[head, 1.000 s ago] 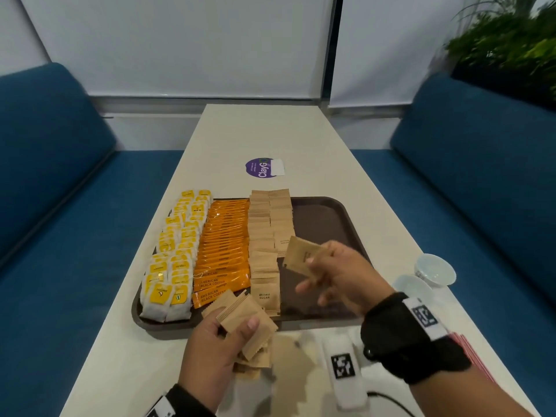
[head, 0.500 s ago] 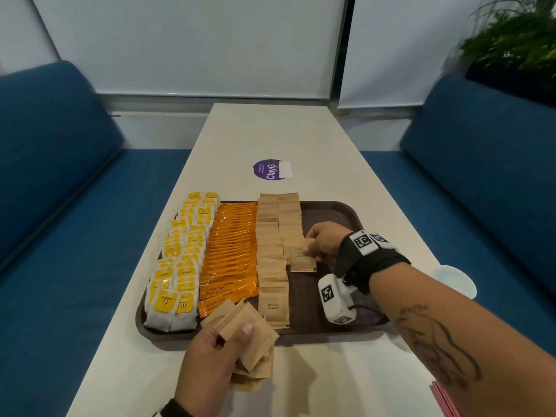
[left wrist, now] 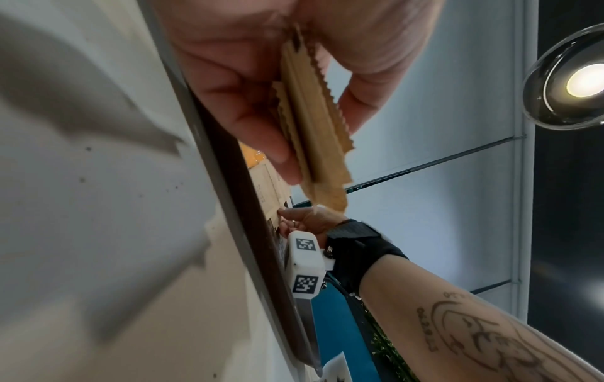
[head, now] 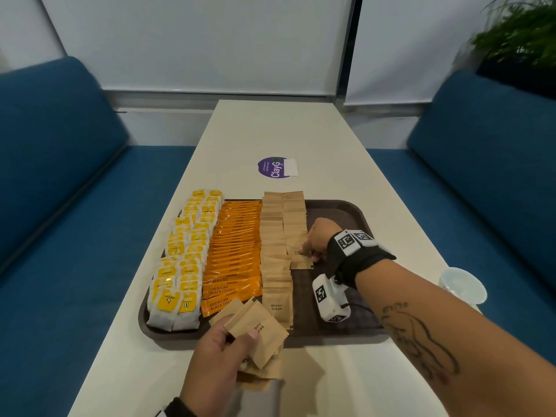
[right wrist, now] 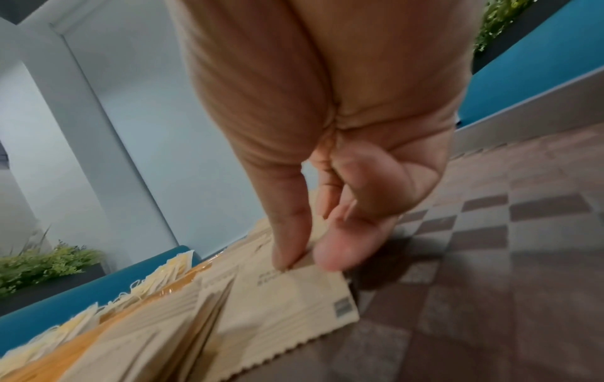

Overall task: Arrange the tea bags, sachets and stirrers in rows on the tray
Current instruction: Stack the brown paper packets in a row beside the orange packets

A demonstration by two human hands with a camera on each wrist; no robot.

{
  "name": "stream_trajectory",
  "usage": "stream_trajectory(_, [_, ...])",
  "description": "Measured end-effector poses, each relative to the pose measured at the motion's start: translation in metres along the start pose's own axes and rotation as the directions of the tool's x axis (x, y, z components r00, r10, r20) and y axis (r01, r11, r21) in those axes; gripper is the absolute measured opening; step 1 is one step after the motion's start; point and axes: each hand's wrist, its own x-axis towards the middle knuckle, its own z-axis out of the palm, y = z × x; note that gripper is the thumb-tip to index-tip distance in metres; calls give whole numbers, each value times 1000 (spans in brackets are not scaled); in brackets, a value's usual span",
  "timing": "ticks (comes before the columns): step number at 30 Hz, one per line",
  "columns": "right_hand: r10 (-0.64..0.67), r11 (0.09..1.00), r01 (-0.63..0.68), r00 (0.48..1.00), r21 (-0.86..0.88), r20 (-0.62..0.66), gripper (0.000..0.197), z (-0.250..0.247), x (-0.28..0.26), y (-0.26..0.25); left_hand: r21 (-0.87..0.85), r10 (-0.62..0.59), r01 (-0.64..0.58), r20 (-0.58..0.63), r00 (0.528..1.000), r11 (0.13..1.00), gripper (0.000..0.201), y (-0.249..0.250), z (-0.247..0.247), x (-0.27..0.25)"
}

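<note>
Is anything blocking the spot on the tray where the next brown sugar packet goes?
Nothing visible. The right hand sets a brown sugar sachet at the second row's end; nearer it, the tray floor looks bare. The left hand holds more.

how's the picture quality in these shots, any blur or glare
Head view: sharp on the tray, wide-angle bend at the edges. Left wrist view: a ceiling lamp glares top right, table smeared. Right wrist view: the brown sugar sachet and right hand look soft with motion blur.
</note>
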Motion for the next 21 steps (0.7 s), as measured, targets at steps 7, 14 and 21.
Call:
stream_trajectory(7, [-371, 903, 396, 915, 168, -161, 19, -5, -70, 13, 46, 99, -100, 35, 994, 994, 14, 4, 3, -7])
stream_trajectory(14, [-541, 822, 438, 800, 363, 259, 16, 21, -154, 41, 55, 150, -153, 53, 987, 987, 15, 12, 10, -18])
stream_trajectory(21, [-507, 767, 365, 848, 527, 151, 16, 54, -162, 60, 75, 172, -176, 57, 983, 982, 17, 7, 16, -22])
